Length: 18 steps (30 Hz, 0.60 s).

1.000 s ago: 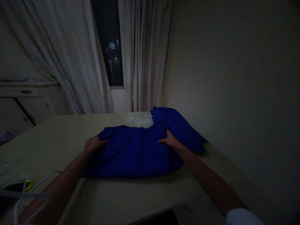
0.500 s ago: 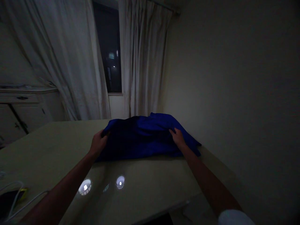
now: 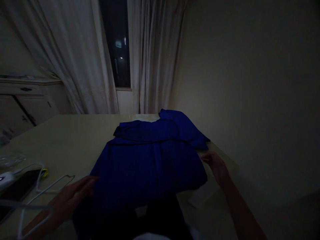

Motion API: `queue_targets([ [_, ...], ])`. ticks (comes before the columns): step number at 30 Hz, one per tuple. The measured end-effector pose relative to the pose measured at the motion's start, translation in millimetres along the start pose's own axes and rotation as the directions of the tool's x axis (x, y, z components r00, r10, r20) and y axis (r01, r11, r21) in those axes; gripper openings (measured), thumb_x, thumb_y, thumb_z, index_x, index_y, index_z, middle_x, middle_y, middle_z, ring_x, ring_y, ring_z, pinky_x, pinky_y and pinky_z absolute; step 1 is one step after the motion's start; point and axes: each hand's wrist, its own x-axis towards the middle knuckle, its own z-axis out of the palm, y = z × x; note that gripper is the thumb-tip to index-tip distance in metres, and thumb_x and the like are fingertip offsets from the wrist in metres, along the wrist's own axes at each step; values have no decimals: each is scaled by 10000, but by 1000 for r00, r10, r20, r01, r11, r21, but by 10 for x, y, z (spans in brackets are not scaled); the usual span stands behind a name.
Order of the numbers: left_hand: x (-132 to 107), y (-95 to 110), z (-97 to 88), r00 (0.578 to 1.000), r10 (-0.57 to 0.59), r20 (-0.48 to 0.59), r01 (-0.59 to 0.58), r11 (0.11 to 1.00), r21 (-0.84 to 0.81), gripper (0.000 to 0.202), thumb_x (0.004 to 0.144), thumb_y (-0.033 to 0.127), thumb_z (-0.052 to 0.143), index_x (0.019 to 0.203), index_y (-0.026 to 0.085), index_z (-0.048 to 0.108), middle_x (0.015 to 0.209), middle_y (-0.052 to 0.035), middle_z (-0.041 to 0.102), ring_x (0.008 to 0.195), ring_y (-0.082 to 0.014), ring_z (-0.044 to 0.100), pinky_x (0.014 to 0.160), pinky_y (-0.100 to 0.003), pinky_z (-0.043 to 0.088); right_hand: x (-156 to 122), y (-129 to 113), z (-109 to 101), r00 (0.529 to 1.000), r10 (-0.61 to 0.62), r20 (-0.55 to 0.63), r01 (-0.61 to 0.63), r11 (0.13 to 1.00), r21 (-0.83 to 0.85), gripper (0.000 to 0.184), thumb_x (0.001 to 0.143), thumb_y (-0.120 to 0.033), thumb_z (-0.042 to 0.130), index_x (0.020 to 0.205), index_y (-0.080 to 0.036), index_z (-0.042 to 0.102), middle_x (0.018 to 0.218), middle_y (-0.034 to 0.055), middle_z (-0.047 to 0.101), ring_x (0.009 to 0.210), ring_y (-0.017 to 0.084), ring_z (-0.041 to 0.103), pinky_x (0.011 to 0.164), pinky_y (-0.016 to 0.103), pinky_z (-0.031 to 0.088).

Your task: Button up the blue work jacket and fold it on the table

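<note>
A dark blue garment (image 3: 150, 163) lies spread over the near part of the table, its lower end hanging past the front edge. One piece that looks like a sleeve stretches to the back right, and a fold crosses the upper part. My left hand (image 3: 72, 196) is open at the garment's left edge, fingers extended; whether the fingertips touch the cloth is hard to tell. To the right of the garment, my right hand (image 3: 217, 166) is open with loosely bent fingers, and no cloth shows in it.
At the left of the pale table (image 3: 82, 136) lie a dark phone-like object (image 3: 22, 186), a white cable (image 3: 53, 190) and a white device (image 3: 6, 180). A wall (image 3: 237, 83) rises along the right side. Curtains (image 3: 155, 66) and a cabinet (image 3: 32, 103) stand behind.
Both hands have let go of the garment. It has been drawn toward me and lies flatter, over the front edge. My left hand has moved nearer and left, my right hand to the right.
</note>
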Motion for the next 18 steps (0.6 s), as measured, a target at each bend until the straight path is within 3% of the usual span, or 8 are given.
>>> queue_targets([
  [2,149,258,21,993,112,24,-114,988,102,517,841,738,568,1084,335,781,1067,-33,816,1029,-315,753,938,-395,588,276,-127,431,992,-93,85,112,959,-261,371,879,-603,649,885,-238,717,927,62,750,939,250,692,884,381,549],
  [4,423,549,163,970,229,80,-239,959,152,454,907,649,552,1107,303,767,1159,-42,796,1068,-284,739,974,-369,558,559,-212,968,958,-157,242,247,879,-407,346,919,-547,618,960,-221,727,981,68,759,954,244,689,922,382,531],
  [8,1142,1067,699,918,337,210,-386,881,273,319,982,443,492,1034,239,733,1075,-76,783,986,-247,728,870,-337,528,957,-71,2123,859,-217,463,421,815,-399,264,854,-437,719,1011,-227,758,1125,66,756,1084,247,681,1013,378,488],
  [11,1540,1238,1130,944,281,175,-330,846,419,320,1019,404,449,910,217,685,948,-82,764,888,-241,718,766,-329,487,1043,257,2814,834,-209,511,465,765,-446,226,768,-371,824,949,-246,769,1067,34,758,1060,241,668,967,350,484],
  [13,1656,1219,1346,948,290,128,-315,815,487,317,1039,379,423,911,214,661,945,-81,752,879,-230,710,754,-322,466,1055,463,3127,842,-188,506,466,727,-504,128,749,-299,840,802,-243,738,890,4,732,930,211,660,873,317,488],
  [15,1679,1138,1470,934,337,123,-349,775,528,299,1048,351,414,918,215,646,965,-77,740,882,-217,698,763,-320,455,1111,576,3302,861,-179,476,443,725,-527,180,755,-239,826,670,-231,668,741,-28,666,802,173,629,787,279,476],
  [18,1649,1022,1509,922,365,132,-377,763,525,304,1061,356,407,900,220,627,942,-61,715,865,-202,679,772,-315,452,1369,503,3201,913,-203,353,376,756,-537,212,799,-243,804,654,-217,651,714,-40,648,746,148,607,738,250,469],
])
